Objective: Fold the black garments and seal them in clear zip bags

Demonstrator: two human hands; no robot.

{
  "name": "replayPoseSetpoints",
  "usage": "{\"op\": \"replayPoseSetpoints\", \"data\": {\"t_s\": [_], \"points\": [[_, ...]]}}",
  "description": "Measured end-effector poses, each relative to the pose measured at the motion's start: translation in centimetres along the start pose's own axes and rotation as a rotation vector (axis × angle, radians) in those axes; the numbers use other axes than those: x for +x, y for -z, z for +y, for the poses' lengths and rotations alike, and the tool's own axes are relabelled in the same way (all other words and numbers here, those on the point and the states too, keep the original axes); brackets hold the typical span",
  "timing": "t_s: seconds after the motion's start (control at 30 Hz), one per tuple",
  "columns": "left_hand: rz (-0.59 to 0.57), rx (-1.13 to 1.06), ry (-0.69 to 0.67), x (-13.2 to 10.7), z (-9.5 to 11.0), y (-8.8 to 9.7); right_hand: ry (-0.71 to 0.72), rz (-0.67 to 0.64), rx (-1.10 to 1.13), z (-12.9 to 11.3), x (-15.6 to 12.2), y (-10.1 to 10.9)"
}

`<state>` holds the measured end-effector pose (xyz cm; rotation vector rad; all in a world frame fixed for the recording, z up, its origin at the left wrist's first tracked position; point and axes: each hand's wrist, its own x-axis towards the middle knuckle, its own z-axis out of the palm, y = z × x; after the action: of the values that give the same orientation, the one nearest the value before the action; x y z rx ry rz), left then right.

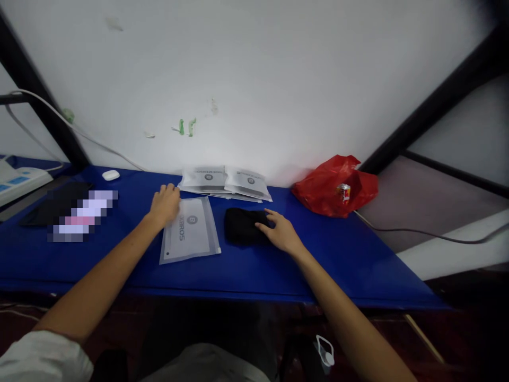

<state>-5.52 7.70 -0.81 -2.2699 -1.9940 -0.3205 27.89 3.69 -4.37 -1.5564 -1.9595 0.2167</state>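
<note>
A translucent white zip bag (191,231) with grey printing lies flat on the blue table. At its upper left corner is my left hand (165,204), fingers curled down over the edge and the thumb hidden. To the right of the bag rests a soft black bundle (242,225), perhaps folded cloth or a pouch. My right hand (281,232) grips its right end, thumb in front and fingers behind. Farther back, against the wall, several similar printed zip bags (248,183) lie overlapping, looking filled.
A crumpled red plastic bag (334,185) sits at the back right, near a black frame bar. On the left are a white earbud case (111,175), a dark tablet-like object (43,209) with a pixelated area and a white power strip (24,183). The table's front edge (222,294) is close to my body.
</note>
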Motion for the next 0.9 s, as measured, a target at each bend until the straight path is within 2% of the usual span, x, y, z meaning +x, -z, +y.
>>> {"op": "replayPoseSetpoints", "data": {"t_s": [0.07, 0.17, 0.23, 0.3, 0.43, 0.53, 0.6, 0.77, 0.9], "points": [[0.047, 0.028, -0.042, -1.8, 2.8, 0.2, 0.036, 0.052, 0.025, -0.6, 0.1, -0.2], [0.077, 0.051, -0.002, -4.6, 6.1, 0.0, 0.017, 0.115, 0.045, -0.7, 0.3, -0.1], [0.034, 0.025, -0.051, -5.7, 7.1, -0.4, 0.003, 0.112, 0.042, -0.3, 0.3, -0.1], [0.009, -0.01, -0.087, -6.0, 7.2, -0.8, 0.019, 0.091, 0.036, 0.0, 0.1, -0.2], [0.091, 0.027, -0.031, -4.7, 6.2, -1.0, 0.072, 0.178, -0.031, 0.4, 0.3, -0.5], [0.144, 0.098, -0.025, -3.3, 6.0, -0.7, 0.051, 0.217, -0.133, 0.7, 1.8, -0.3], [0.123, 0.116, -0.066, -2.3, 6.4, -0.3, -0.017, 0.181, -0.169, 1.1, 3.5, 0.2], [-0.024, 0.171, -0.084, -0.1, 6.8, 0.6, -0.382, 0.046, -0.117, 2.2, 7.9, 1.0], [-0.053, 0.164, -0.102, 1.8, 5.6, 0.7, -0.411, 0.006, -0.094, 2.7, 9.1, 0.6]]}}
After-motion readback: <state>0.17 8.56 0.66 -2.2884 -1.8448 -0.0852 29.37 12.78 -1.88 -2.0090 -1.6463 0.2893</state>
